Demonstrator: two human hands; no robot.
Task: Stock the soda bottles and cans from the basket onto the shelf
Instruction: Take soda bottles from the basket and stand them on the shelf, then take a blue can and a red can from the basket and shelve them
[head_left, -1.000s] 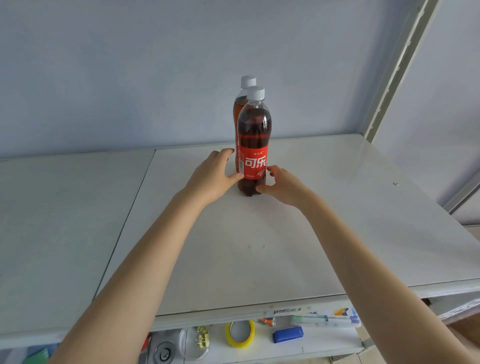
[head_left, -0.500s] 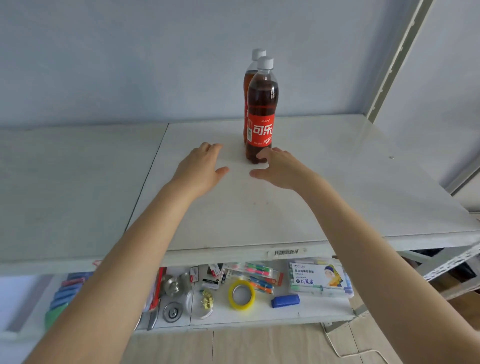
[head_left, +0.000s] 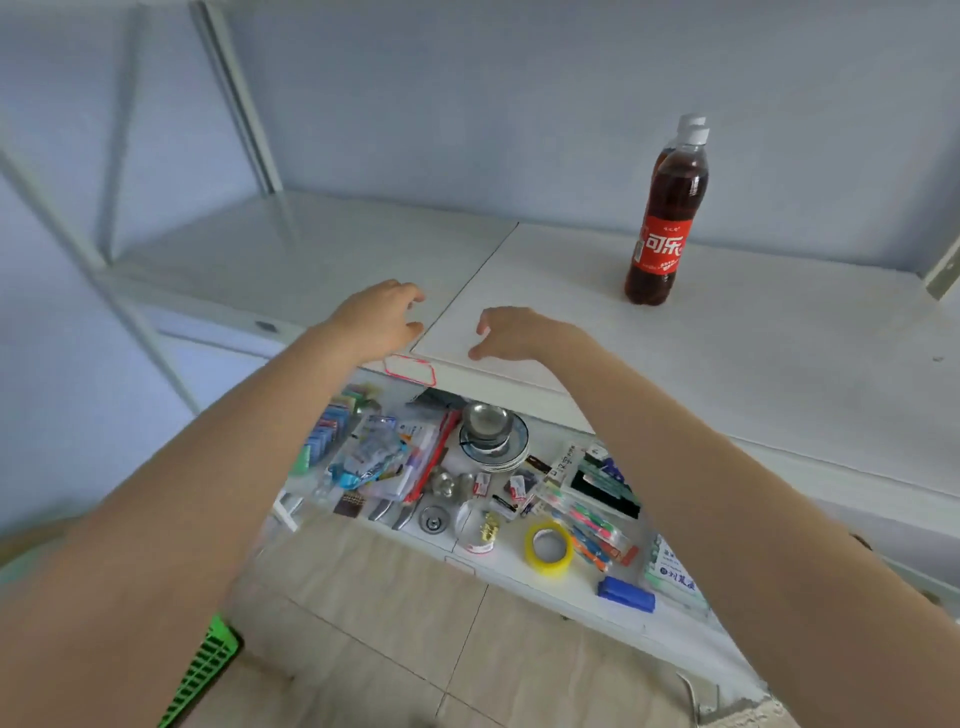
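A cola bottle (head_left: 665, 218) with a red label and white cap stands upright on the white shelf (head_left: 753, 353), far right. A second bottle stands directly behind it, with only its cap (head_left: 690, 120) and shoulder showing. My left hand (head_left: 379, 319) and my right hand (head_left: 511, 332) hover near the shelf's front edge, well to the left of the bottles, fingers apart, holding nothing. A corner of the green basket (head_left: 208, 670) shows at the bottom left; its contents are out of sight.
A lower shelf (head_left: 540, 577) holds clutter: a roll of yellow tape (head_left: 548, 548), a blue eraser-like block (head_left: 626, 595), pens, metal dishes (head_left: 491, 434), packets. White shelf uprights (head_left: 239, 98) rise at the left. Tiled floor (head_left: 415, 623) lies below.
Both hands let go of the front cola bottle and drew back to the shelf's front edge. The view swung left and down, so the bottles now sit at the right.
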